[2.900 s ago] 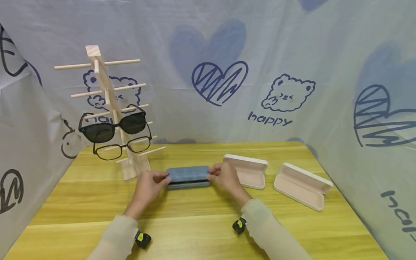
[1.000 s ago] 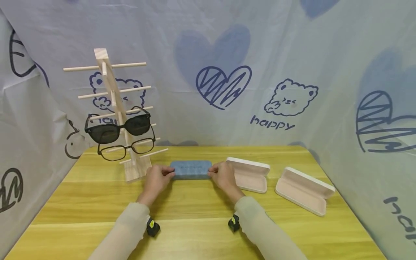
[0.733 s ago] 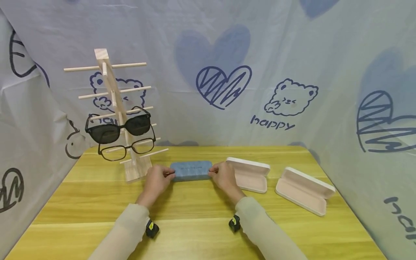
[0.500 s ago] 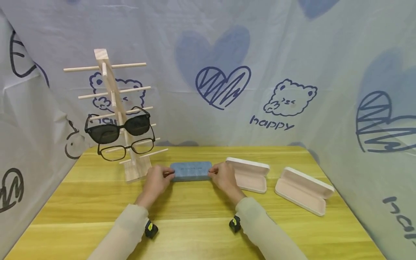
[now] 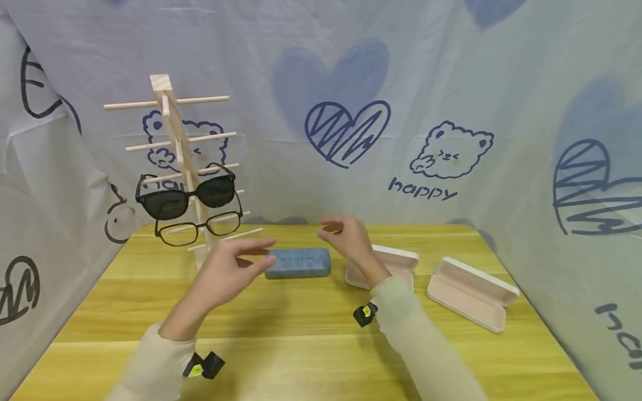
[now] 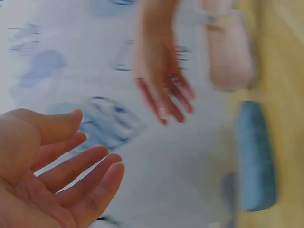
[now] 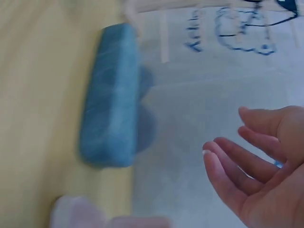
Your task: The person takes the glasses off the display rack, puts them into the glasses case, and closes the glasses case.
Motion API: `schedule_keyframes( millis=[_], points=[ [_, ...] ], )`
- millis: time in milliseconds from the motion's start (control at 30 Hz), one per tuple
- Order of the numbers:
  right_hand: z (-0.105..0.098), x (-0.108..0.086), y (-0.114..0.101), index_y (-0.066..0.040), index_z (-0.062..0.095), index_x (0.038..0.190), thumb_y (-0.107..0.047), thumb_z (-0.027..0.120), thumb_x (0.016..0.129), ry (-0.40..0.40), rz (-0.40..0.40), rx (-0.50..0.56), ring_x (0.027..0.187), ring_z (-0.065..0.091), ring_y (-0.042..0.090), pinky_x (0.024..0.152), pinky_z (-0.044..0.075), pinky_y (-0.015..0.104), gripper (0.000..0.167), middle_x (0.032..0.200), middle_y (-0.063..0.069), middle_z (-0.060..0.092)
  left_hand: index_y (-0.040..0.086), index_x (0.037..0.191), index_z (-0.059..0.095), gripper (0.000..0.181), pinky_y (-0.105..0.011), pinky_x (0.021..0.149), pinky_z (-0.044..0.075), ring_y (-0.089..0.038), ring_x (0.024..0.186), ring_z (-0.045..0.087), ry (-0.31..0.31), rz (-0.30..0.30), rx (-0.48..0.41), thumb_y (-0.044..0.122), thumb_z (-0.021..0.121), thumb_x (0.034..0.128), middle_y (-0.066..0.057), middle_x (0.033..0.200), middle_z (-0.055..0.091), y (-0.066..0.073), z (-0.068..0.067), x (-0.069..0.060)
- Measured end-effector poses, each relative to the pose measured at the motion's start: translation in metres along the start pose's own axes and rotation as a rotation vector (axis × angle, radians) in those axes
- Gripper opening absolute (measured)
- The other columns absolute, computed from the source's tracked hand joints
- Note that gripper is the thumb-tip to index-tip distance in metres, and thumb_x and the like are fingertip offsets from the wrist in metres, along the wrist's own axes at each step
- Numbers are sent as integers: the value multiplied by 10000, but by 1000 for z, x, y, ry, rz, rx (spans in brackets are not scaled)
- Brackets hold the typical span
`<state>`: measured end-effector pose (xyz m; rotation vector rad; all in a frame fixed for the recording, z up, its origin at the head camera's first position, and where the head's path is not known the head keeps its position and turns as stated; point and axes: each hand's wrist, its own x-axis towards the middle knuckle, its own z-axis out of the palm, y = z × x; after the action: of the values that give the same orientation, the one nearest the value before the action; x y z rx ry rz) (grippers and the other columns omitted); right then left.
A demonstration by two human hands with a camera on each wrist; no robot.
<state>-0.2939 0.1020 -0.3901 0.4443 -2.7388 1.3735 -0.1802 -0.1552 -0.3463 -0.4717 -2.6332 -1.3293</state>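
On the table lies a closed blue glasses case, with small dark lettering on its lid. Both hands are in the air, apart from the case. My left hand is raised at its left end, thumb and fingers spread with nothing between them. Above and beyond its right end is my right hand, fingers loosely extended and holding nothing. The left wrist view shows the left hand with parted fingers and the blue case off to the side. In the right wrist view, the right hand appears bare, its fingers bent slightly.
At the left, a wooden display rack carries black sunglasses and clear eyeglasses. Two opened white cases with pink insides, one nearer and one farther right, lie on the table. A printed cloth hangs behind.
The blue case went from slightly ajar to closed. Both hands then let go of its ends and lifted away, the left toward me and the right upward.
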Motion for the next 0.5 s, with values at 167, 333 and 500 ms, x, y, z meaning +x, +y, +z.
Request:
schedule_keyframes(
  millis=[167, 333, 500],
  points=[
    [-11, 9, -31, -135, 723, 1286, -252, 722, 986, -36, -64, 141, 1060, 739, 256, 908, 618, 396, 323, 1219, 91, 762, 116, 1285, 735, 326, -109, 829, 566, 26, 1007, 702, 272, 71, -19, 155, 748, 962, -58, 1259, 753, 27, -45, -12],
    [-12, 19, -58, -142, 724, 1288, -243, 717, 990, -29, -132, 111, 1050, 742, 246, 897, 618, 386, 315, 1210, 83, 768, 37, 1215, 758, 317, -79, 836, 546, 0, 978, 696, 565, 133, -65, 1, 769, 901, 138, 1173, 754, 30, -82, -14],
    [-5, 29, -80, -132, 725, 1285, -234, 715, 991, -40, -169, 119, 1043, 740, 240, 895, 611, 355, 311, 1199, 87, 773, 108, 1242, 762, 346, -79, 855, 508, 1, 1023, 650, 723, 32, 8, 67, 786, 900, 170, 1191, 731, 24, -110, -15]
  ],
)
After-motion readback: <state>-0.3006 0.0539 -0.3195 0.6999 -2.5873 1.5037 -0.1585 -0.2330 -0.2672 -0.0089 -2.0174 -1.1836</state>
